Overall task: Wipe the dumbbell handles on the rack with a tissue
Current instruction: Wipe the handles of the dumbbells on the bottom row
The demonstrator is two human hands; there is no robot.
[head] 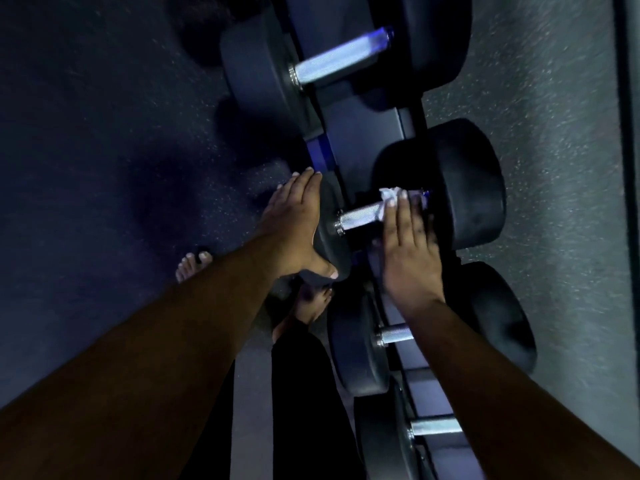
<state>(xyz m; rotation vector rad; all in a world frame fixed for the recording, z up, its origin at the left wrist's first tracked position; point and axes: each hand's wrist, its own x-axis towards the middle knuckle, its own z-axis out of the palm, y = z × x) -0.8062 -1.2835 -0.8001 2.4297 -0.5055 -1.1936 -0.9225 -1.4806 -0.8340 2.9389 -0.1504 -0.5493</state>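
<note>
A dark rack (356, 133) runs up the view and carries several black dumbbells with knurled metal handles. My right hand (412, 251) lies over the far part of the middle dumbbell's handle (360, 218). Its straight fingers press a crumpled white tissue (388, 195) against the bar. My left hand (294, 216) rests flat on the outer face of that dumbbell's near weight (329, 244), thumb spread along its lower edge. The far weight (467, 185) is untouched. My right forearm partly covers the handle (394, 334) of the dumbbell below.
Another dumbbell with a bright handle (339, 60) sits higher on the rack, and one more handle (433, 426) shows at the bottom. My bare feet (192, 266) stand on speckled dark flooring (104, 133) left of the rack. Lighter speckled floor (554, 168) lies to its right.
</note>
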